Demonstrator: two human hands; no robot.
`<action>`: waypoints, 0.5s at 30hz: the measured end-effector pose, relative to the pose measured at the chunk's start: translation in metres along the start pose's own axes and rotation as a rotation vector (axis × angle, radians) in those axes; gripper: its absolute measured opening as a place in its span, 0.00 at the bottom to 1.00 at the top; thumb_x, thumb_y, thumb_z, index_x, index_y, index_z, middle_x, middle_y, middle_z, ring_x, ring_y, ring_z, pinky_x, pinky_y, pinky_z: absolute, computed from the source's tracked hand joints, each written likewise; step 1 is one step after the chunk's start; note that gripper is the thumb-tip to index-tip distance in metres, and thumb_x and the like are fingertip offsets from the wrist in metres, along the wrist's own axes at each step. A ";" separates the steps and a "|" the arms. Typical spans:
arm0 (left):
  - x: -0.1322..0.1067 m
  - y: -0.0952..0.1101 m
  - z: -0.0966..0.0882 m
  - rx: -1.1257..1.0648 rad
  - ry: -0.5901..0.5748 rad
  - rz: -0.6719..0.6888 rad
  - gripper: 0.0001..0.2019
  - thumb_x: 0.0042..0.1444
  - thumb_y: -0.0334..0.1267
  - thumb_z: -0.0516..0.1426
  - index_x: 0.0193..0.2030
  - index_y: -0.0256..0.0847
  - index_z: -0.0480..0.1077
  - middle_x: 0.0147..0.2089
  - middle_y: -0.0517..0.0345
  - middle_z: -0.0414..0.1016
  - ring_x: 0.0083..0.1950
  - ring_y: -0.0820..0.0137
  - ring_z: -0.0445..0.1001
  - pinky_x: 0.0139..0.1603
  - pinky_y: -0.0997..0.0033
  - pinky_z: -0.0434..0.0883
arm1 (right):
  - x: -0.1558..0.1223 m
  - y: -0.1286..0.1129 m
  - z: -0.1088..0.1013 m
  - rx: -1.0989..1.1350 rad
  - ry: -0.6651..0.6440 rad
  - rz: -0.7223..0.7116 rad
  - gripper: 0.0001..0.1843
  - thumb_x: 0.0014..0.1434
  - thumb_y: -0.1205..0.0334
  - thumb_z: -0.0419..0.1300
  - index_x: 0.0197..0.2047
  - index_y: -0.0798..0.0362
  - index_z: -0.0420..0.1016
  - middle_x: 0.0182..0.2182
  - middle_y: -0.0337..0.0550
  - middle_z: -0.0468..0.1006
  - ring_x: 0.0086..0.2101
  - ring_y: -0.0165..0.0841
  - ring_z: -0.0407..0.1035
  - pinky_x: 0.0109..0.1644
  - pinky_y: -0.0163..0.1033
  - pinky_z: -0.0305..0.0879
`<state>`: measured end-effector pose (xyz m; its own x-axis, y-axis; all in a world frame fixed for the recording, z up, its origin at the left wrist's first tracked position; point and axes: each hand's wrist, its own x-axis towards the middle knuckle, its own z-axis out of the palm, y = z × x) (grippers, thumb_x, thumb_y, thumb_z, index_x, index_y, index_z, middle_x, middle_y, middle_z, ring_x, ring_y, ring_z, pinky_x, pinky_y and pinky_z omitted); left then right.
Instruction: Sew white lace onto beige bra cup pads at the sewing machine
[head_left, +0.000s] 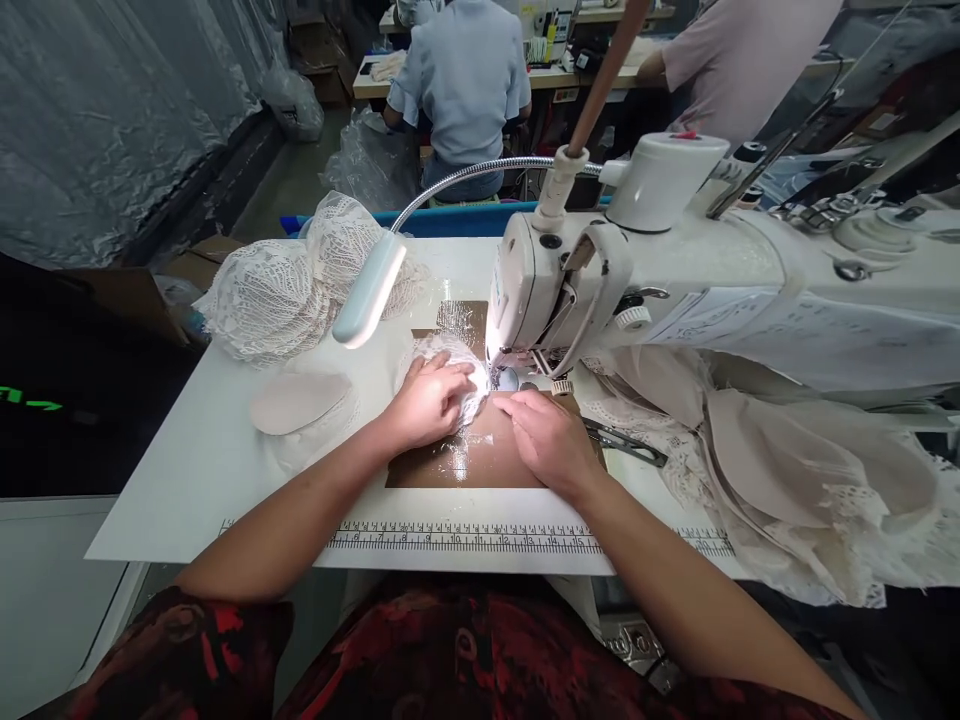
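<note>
A white lace bra cup (472, 402) lies under the needle area of the white sewing machine (525, 290), brightly lit. My left hand (431, 400) rests on top of this cup, fingers spread over the lace and pressing it down. Just right of the needle area, my right hand (547, 435) is closed in a pinch, with thumb and index finger together near the cup's edge. What it pinches, if anything, is too small to make out. Both hands are above a brown taped sheet (495, 465) on the white table (187, 470).
Stacked lace cups (262, 300) sit at the back left under a lamp (371, 290). Nearer lies a beige cup pad (300, 402). Beside my right hand are dark thread snips (626, 442) and piled beige lace pieces (787, 460). A ruler strip (480, 538) runs along the front.
</note>
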<state>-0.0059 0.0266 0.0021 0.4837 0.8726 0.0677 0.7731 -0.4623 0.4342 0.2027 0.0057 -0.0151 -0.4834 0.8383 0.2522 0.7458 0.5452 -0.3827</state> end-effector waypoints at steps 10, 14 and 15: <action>-0.040 0.020 -0.003 -0.241 0.065 0.181 0.15 0.60 0.32 0.50 0.51 0.36 0.71 0.56 0.46 0.72 0.58 0.62 0.69 0.60 0.54 0.68 | -0.004 0.005 0.000 0.126 0.086 -0.085 0.18 0.60 0.69 0.49 0.49 0.55 0.75 0.41 0.46 0.78 0.41 0.36 0.71 0.43 0.39 0.68; -0.025 0.019 0.008 -0.054 -0.002 0.234 0.16 0.62 0.37 0.50 0.52 0.32 0.71 0.58 0.41 0.69 0.61 0.58 0.66 0.63 0.52 0.65 | -0.002 0.004 -0.002 0.010 0.009 -0.087 0.19 0.59 0.71 0.49 0.49 0.56 0.75 0.40 0.47 0.77 0.39 0.36 0.69 0.41 0.39 0.65; -0.022 0.019 0.009 -0.042 -0.011 0.268 0.16 0.62 0.36 0.49 0.52 0.31 0.71 0.58 0.42 0.69 0.61 0.59 0.66 0.63 0.54 0.66 | -0.002 0.002 -0.004 -0.050 -0.027 -0.072 0.19 0.59 0.72 0.48 0.49 0.55 0.75 0.39 0.47 0.77 0.39 0.37 0.68 0.40 0.39 0.63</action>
<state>0.0023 -0.0028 0.0005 0.6736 0.7179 0.1757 0.5990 -0.6695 0.4393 0.2069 0.0054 -0.0133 -0.5483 0.7970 0.2533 0.7303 0.6039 -0.3192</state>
